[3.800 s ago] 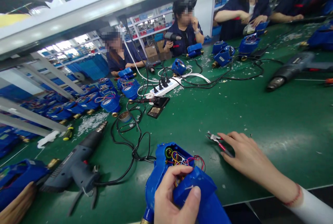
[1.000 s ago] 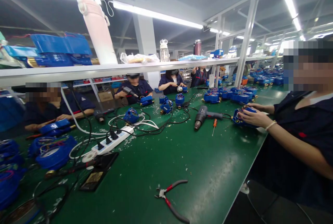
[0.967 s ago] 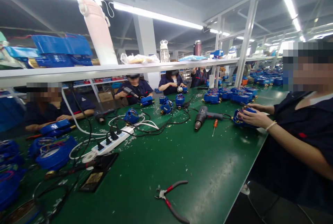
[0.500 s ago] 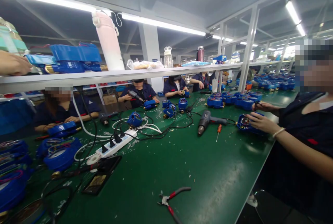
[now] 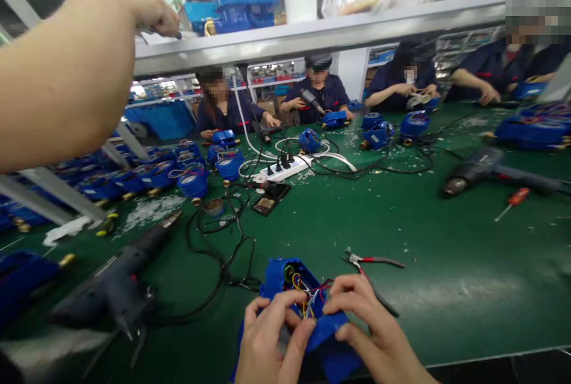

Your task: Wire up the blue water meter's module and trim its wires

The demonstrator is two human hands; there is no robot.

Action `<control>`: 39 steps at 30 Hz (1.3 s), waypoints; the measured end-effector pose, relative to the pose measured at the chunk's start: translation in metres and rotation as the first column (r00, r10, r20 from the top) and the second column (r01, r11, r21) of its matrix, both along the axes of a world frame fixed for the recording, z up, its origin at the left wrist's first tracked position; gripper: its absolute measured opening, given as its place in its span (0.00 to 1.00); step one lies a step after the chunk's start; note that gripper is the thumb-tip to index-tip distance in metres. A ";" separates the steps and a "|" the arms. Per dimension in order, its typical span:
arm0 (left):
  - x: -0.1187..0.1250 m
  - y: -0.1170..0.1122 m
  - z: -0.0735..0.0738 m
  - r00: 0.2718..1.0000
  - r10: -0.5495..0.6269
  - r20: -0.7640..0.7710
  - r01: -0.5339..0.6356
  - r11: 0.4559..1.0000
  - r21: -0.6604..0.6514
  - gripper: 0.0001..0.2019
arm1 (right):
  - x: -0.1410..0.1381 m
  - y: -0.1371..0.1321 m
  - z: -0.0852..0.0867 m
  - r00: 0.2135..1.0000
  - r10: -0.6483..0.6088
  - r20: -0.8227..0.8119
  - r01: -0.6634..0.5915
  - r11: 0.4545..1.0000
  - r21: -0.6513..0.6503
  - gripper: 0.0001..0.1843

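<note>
A blue meter housing (image 5: 277,271), open at the top, stands at the front edge of the bench with red, yellow and white wires (image 5: 307,293) inside. My left hand (image 5: 274,333) is closed over its near left part, fingertips at the wires; exactly what they pinch is partly hidden. With thumb and fingers, my right hand (image 5: 372,327) grips the right side of the same housing. Just beyond that hand lie diagonal cutters (image 5: 357,259) with red and grey handles, jaws pointing left and handles spread.
A heat gun (image 5: 111,283) lies at left, another (image 5: 477,170) at right beside an orange screwdriver (image 5: 517,197). Black cables, a power strip (image 5: 285,169) and a dark tray (image 5: 271,198) lie ahead. A co-worker's arm (image 5: 66,69) reaches to the shelf (image 5: 312,36). Several people work opposite.
The view has swung left and down. Both my hands and the blue meter housing have come into view, and the co-worker at right has left it. More of the arm at the shelf shows.
</note>
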State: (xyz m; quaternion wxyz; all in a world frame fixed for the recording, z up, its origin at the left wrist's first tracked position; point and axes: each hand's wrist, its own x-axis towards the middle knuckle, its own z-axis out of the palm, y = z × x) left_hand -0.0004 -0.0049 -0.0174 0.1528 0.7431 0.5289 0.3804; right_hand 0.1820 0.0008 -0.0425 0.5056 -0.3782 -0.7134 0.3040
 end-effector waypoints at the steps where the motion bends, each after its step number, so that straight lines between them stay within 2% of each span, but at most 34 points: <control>1: -0.002 0.000 0.001 1.000 -0.021 0.017 0.021 1.000 -0.014 0.16 | 0.003 0.000 -0.001 1.000 0.001 -0.018 -0.002 1.000 -0.026 0.11; 4: -0.007 0.000 0.002 0.994 -0.108 -0.016 0.108 0.994 -0.032 0.29 | 0.007 -0.001 -0.002 0.997 0.021 -0.074 -0.028 0.995 -0.093 0.10; 7: -0.011 0.001 -0.002 0.983 -0.159 -0.091 0.158 0.987 -0.016 0.31 | 0.006 -0.003 -0.004 0.995 0.041 -0.096 -0.056 0.985 -0.166 0.10; 10: -0.012 0.001 -0.004 0.982 -0.165 -0.093 0.169 0.985 0.031 0.33 | 0.008 -0.003 -0.002 0.993 0.068 -0.101 -0.090 0.969 -0.231 0.09; 12: -0.011 0.000 -0.003 0.981 -0.170 -0.092 0.177 0.981 0.074 0.33 | 0.010 -0.003 -0.001 0.990 0.064 -0.122 -0.095 0.959 -0.267 0.09; 16: -0.009 -0.002 -0.002 0.981 -0.183 -0.069 0.191 0.973 0.129 0.31 | 0.014 -0.005 -0.001 0.976 -0.038 -0.214 -0.033 0.946 -0.321 0.09; 18: -0.009 -0.002 -0.003 0.980 -0.189 -0.059 0.196 0.970 0.143 0.29 | 0.015 -0.007 -0.002 0.981 -0.054 -0.187 -0.013 0.941 -0.338 0.09; 24: -0.010 -0.001 -0.007 0.978 -0.203 -0.054 0.210 0.954 0.214 0.24 | 0.011 -0.015 -0.005 0.999 -0.030 -0.033 0.015 0.925 -0.379 0.13; 28: -0.009 -0.001 -0.006 0.977 -0.200 -0.078 0.213 0.947 0.239 0.23 | 0.003 -0.015 -0.001 0.996 0.067 -0.058 -0.087 0.861 -0.501 0.20; 30: -0.009 -0.002 -0.006 0.974 -0.212 -0.076 0.224 0.947 0.230 0.23 | 0.001 -0.013 0.001 0.987 0.113 -0.118 -0.160 0.813 -0.559 0.20; 32: -0.011 -0.002 -0.005 0.974 -0.226 -0.035 0.228 0.955 0.191 0.26 | 0.000 -0.013 0.000 0.979 0.111 -0.169 -0.188 0.805 -0.563 0.19; 35: -0.014 -0.002 -0.001 0.976 -0.214 0.052 0.208 0.974 0.090 0.30 | 0.001 -0.013 -0.003 0.983 0.071 -0.168 -0.148 0.845 -0.513 0.17; 37: -0.013 -0.001 0.005 0.984 -0.170 0.054 0.170 0.985 0.006 0.26 | 0.000 -0.014 -0.005 0.989 0.052 -0.137 -0.111 0.877 -0.468 0.15; 39: -0.010 0.001 0.011 0.991 -0.136 0.000 0.136 0.987 -0.081 0.18 | 0.000 -0.015 -0.005 0.995 0.038 -0.094 -0.074 0.908 -0.413 0.14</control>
